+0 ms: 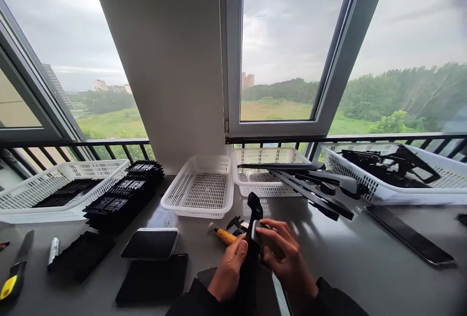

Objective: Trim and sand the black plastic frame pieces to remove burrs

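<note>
My left hand (230, 266) is closed around a long black plastic part (254, 204), held upright with its bent top end showing. My right hand (286, 253) has its fingers curled against the part's right side, on a small grey piece (257, 229); whether this piece is loose or belongs to the part, I cannot tell. The part's lower end merges with the dark sleeves. Just behind my left hand lies an orange-yellow tool (224, 236) with a round pale tip, beside a small black object (237, 223).
Several white baskets (168, 203) line the window side. Long black trim pieces (302, 189) rest across one, jutting toward me. Left are stacked black grids (120, 199), a phone (150, 244), a marker (53, 248) and a yellow-black knife (18, 270). A dark strip (410, 236) lies right.
</note>
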Motion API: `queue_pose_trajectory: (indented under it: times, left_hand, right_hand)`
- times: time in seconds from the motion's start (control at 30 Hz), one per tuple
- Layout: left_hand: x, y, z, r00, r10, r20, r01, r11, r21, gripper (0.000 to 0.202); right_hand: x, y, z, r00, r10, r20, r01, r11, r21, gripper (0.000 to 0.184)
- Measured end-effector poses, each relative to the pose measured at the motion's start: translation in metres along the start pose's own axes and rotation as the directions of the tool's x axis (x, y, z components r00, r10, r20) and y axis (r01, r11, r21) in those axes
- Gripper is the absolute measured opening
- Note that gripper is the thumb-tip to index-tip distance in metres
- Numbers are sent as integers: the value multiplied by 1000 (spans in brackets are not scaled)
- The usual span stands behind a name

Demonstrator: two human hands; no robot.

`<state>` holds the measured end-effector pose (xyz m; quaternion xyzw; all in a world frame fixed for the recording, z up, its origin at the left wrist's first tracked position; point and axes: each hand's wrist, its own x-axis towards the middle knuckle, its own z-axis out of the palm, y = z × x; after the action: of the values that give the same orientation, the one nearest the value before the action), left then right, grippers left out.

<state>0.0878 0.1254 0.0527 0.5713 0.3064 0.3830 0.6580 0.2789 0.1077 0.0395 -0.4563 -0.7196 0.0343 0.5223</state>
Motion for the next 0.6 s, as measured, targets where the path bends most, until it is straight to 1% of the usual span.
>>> queue_pose_trajectory:
  times: [0.07, 0.13, 0.23, 0.3, 0.43, 0.53, 0.6]
  left_hand:
    - [1, -2, -2, 1000, 24, -1, -24, 1000, 6, 68]
    - [2, -2, -3, 1000, 24, -4, -24, 1000, -8, 69]
    - [3, -2, -3, 1000, 2, 11, -2, 1000, -4, 71]
    - [3, -4, -3, 1000, 15, 25, -16, 1000, 12, 72]
    - [7, -14, -5, 998, 59, 6, -59, 998, -16, 73]
    - [12, -24, -10, 998, 49, 24, -48, 998, -41, 78]
    - [14, -31, -15, 1000, 29, 13, -28, 998, -64, 78]
  right_hand:
    - [-1, -7, 3, 999, 5, 43, -7, 999, 33, 43]
    - [-1, -8, 5, 998, 15, 59, -17, 1000, 25, 47]
    - [2, -1, 6, 1000, 6, -9, -6, 1000, 9, 48]
    - [5, 5, 6, 999, -8, -37, 8, 1000, 12, 48]
    - [8, 14, 7, 998, -57, 25, 56, 998, 28, 52]
    - [9, 22, 9, 997, -71, 13, 71, 997, -14, 48]
    - [8, 27, 13, 995, -100, 4, 100, 995, -25, 51]
